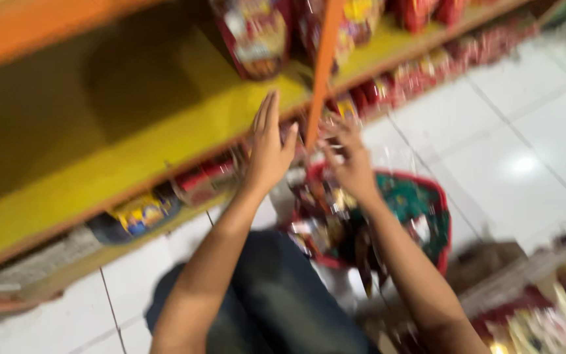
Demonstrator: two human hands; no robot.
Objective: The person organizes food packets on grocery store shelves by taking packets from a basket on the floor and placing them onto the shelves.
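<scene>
The view is blurred by motion. My left hand (270, 147) is raised with flat, spread fingers near the front edge of a yellow shelf (139, 151), holding nothing that I can make out. My right hand (348, 160) reaches up beside an orange shelf post (322, 65), its fingers curled around what looks like a clear snack packet; the blur hides the grip. Below both hands a red basket (443, 216) with a green lining holds several wrapped packets. Red snack bags (257, 36) stand on the yellow shelf above my left hand.
A lower shelf carries a row of red packets (427, 65) and a blue-yellow packet (139, 213). White floor tiles (525, 137) spread to the right. More packaged goods (545, 321) lie at the lower right. My knee in dark jeans (276, 301) is at the bottom centre.
</scene>
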